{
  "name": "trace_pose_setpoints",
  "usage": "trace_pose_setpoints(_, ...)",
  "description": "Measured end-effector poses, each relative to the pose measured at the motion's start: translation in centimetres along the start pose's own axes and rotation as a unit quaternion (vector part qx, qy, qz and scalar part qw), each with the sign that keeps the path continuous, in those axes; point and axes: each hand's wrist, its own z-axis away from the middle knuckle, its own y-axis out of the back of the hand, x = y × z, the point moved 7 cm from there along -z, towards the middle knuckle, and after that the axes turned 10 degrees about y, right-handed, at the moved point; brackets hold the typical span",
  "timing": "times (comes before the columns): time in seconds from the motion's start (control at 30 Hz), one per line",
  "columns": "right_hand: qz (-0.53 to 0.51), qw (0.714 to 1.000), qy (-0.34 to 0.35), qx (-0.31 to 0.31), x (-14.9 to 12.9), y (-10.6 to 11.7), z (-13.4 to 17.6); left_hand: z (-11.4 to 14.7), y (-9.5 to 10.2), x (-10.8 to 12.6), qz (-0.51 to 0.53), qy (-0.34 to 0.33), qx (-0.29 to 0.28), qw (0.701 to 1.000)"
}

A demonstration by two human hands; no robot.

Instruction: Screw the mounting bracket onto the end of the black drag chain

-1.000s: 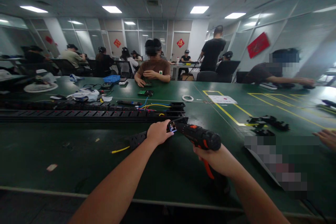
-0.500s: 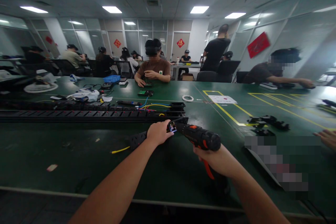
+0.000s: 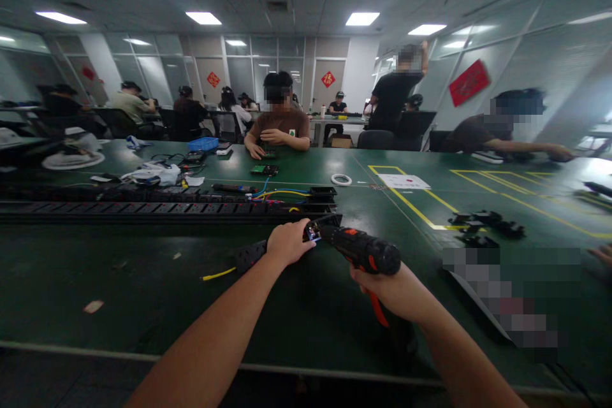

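Note:
My right hand [image 3: 382, 287] is wrapped round the handle of a black and orange power screwdriver [image 3: 361, 245]. The tool points left and away from me, its front end meeting a small metallic part [image 3: 313, 231] beside my left fingers; the exact contact is too small to make out. My left hand [image 3: 288, 242] grips a black socket piece [image 3: 251, 256] and steadies it on the table, covering its middle. A yellow wire [image 3: 220, 274] sticks out from the left end of this piece.
Long black power strips [image 3: 143, 209] lie just beyond my hands, with coloured wires [image 3: 282, 193] at their right end. Black plastic brackets [image 3: 488, 226] and a white tape ring [image 3: 341, 180] are to the right. Across the green table [image 3: 143, 319] sits a co-worker [image 3: 277, 124].
My hands, the screwdriver and the socket piece hold nearly the same place. In the background, a standing person has raised an arm. A hand at the right edge has shifted slightly.

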Motion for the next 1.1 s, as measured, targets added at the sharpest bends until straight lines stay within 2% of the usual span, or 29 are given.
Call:
trace_pose_setpoints(0.3, -0.033, 0.999, 0.005, 0.002, 0.3, -0.08, -0.19, 0.14, 0.23, 0.09, 0.005, -0.001, -0.005, 1.0)
trace_pose_setpoints(0.57, -0.037, 0.999, -0.02, 0.017, 0.27, 0.17, 0.0, 0.04, 0.18, 0.11, 0.006, -0.006, 0.0, 1.0)
trace_pose_setpoints(0.8, -0.081, 0.997, -0.012, 0.002, 0.22, -0.08, -0.01, -0.03, -0.02, -0.02, 0.003, -0.003, 0.005, 1.0)
trace_pose_setpoints(1.1, -0.045, 0.999, -0.001, -0.011, 0.53, -0.21, -0.11, 0.09, 0.09, 0.0, 0.004, 0.003, -0.007, 1.0)
